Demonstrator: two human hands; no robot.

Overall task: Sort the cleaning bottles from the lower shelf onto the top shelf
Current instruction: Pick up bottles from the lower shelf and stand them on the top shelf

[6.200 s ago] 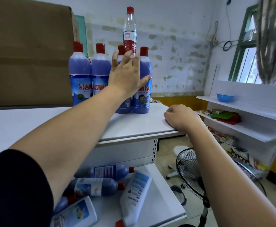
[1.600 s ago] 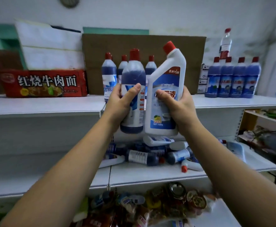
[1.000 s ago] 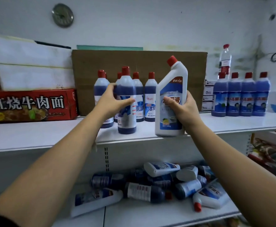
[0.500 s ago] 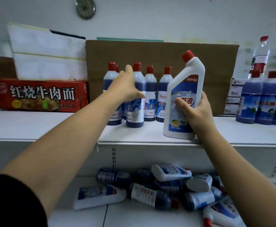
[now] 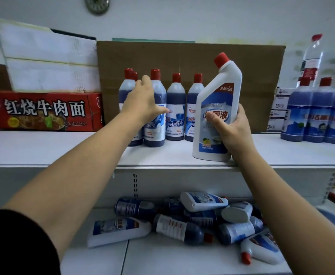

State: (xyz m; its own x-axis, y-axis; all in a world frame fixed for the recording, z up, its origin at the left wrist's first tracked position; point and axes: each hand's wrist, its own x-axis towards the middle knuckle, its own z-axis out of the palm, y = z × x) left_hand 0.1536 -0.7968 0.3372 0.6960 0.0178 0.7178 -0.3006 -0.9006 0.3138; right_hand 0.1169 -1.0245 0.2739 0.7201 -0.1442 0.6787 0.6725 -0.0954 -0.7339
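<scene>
Fingers and thumb of the right hand (image 5: 230, 129) wrap a white plastic angled-neck bottle with red cap (image 5: 215, 90), upright at the front edge of the white top shelf (image 5: 43, 148); left hand (image 5: 142, 102), fingers straight and spread, touches a dark blue red-capped bottle (image 5: 156, 132) in the row behind.

white bottle (image 5: 216, 116), red cap (image 5: 221, 60)

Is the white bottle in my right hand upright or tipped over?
Upright. The white bottle stands base-down on the top shelf, red cap up, with the right hand gripping it.
</scene>
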